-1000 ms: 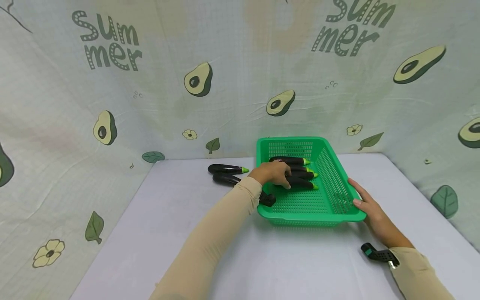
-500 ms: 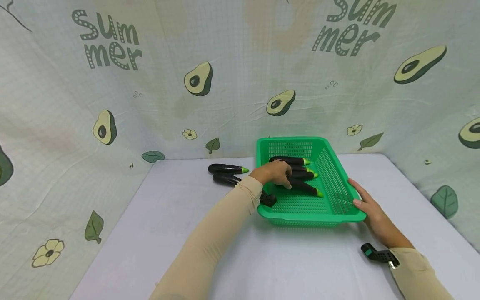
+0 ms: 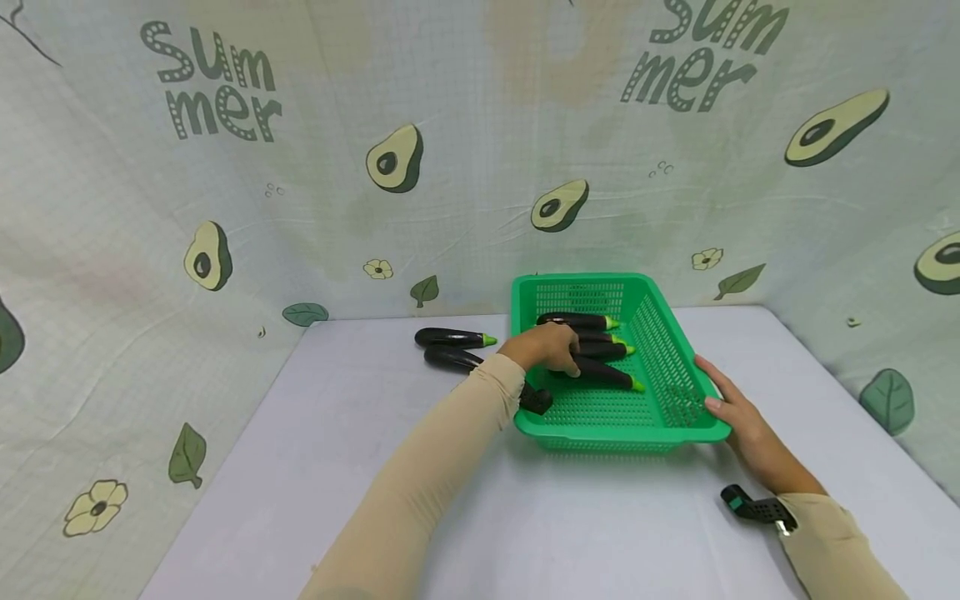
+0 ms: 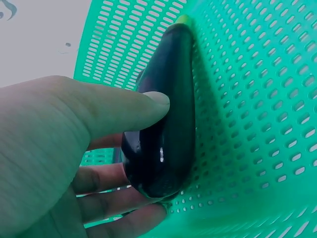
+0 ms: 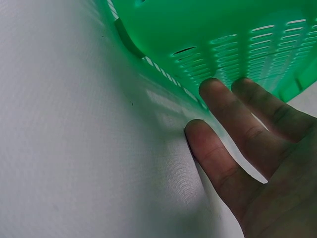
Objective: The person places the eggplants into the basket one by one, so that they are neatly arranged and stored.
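Observation:
In the head view, my left hand [image 3: 546,347] reaches into the green basket [image 3: 600,436] and holds a dark purple eggplant [image 3: 611,377]. The left wrist view shows the thumb lying across this eggplant [image 4: 173,94] and the fingers curled under its blunt end. The eggplant's green stem end points away from the hand. My right hand [image 3: 742,417] is at the basket's right side, thumb right at the rim. Seen from the right wrist, straight spread fingers reach up to the outer wall of the basket [image 5: 163,29].
Several more eggplants [image 3: 577,320] lie at the back of the basket. Left of it on the white table [image 3: 360,417] are two eggplants, the far one [image 3: 450,337] whole in view, the nearer one [image 3: 448,358] partly behind the left arm. A printed cloth [image 3: 465,233] hangs behind.
The held eggplant's stem end has swung nearer to the front of the basket since a second ago. Over the last half second both hands look almost still.

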Action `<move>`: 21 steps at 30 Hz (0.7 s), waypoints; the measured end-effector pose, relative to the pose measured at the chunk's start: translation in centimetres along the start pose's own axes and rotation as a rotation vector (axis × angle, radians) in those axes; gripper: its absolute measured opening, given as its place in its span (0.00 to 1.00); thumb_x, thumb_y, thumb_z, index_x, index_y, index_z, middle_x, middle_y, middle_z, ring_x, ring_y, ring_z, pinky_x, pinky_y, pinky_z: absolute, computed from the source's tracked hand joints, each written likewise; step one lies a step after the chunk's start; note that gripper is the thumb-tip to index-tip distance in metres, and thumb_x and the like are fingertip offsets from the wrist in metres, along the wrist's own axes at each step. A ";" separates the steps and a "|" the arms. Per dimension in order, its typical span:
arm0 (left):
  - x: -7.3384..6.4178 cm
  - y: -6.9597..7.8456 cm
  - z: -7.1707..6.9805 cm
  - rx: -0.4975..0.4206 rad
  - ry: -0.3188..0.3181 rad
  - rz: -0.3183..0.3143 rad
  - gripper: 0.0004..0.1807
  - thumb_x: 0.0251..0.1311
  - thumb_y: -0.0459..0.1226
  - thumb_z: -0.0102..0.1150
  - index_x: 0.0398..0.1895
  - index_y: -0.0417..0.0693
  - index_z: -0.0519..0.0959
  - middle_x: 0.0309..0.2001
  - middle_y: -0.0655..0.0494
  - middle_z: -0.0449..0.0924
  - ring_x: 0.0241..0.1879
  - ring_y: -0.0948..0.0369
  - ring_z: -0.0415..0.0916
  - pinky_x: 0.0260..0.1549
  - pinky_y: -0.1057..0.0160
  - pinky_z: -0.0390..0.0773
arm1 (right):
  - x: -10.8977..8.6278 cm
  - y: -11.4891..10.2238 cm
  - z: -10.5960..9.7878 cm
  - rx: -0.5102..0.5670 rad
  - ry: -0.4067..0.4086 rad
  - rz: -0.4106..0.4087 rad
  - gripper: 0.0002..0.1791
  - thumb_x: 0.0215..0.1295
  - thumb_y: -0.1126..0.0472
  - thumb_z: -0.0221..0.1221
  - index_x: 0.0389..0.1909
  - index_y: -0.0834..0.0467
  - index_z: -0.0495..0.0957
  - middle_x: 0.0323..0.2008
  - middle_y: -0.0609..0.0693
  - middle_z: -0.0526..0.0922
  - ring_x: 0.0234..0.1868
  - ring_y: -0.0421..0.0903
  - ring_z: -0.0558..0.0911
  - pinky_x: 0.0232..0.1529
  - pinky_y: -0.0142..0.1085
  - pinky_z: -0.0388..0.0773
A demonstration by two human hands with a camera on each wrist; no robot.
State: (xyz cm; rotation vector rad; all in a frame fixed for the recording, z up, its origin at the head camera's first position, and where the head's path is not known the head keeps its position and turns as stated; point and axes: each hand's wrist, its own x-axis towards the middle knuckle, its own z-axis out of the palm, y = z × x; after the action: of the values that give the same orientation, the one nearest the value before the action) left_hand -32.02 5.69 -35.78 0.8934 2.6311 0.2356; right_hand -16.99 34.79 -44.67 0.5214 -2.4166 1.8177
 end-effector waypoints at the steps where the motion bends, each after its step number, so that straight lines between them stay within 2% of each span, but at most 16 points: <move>1: 0.0 0.0 0.0 0.005 -0.001 -0.008 0.25 0.66 0.49 0.65 0.63 0.52 0.78 0.60 0.56 0.77 0.54 0.58 0.76 0.48 0.60 0.78 | 0.0 0.0 0.0 0.006 0.000 -0.006 0.33 0.80 0.64 0.37 0.82 0.49 0.42 0.69 0.41 0.56 0.54 0.33 0.71 0.50 0.22 0.65; 7: 0.2 0.1 0.3 0.023 0.005 -0.044 0.25 0.65 0.49 0.66 0.62 0.51 0.78 0.58 0.55 0.79 0.51 0.59 0.78 0.46 0.60 0.78 | 0.0 0.1 0.1 0.008 0.002 -0.005 0.33 0.80 0.64 0.38 0.82 0.49 0.42 0.71 0.39 0.52 0.55 0.32 0.69 0.50 0.22 0.64; 13: 0.5 -0.1 0.4 -0.007 0.038 -0.040 0.24 0.63 0.48 0.69 0.59 0.50 0.80 0.55 0.55 0.80 0.49 0.59 0.78 0.45 0.61 0.78 | 0.1 0.1 0.0 0.017 0.000 -0.019 0.33 0.80 0.64 0.37 0.82 0.51 0.43 0.69 0.40 0.55 0.51 0.33 0.72 0.50 0.22 0.65; 21: 0.4 0.2 0.1 0.014 0.012 -0.058 0.23 0.62 0.48 0.69 0.58 0.50 0.80 0.55 0.56 0.79 0.49 0.59 0.77 0.44 0.60 0.78 | -0.1 0.2 -0.2 0.016 -0.005 -0.015 0.33 0.80 0.64 0.37 0.82 0.50 0.42 0.70 0.40 0.54 0.52 0.33 0.72 0.51 0.22 0.64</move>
State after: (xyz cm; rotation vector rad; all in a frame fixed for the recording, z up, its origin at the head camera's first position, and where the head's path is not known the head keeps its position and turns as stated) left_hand -32.15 6.09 -35.98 0.8212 2.6684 0.2082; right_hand -17.03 35.04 -44.80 0.5443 -2.3963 1.8337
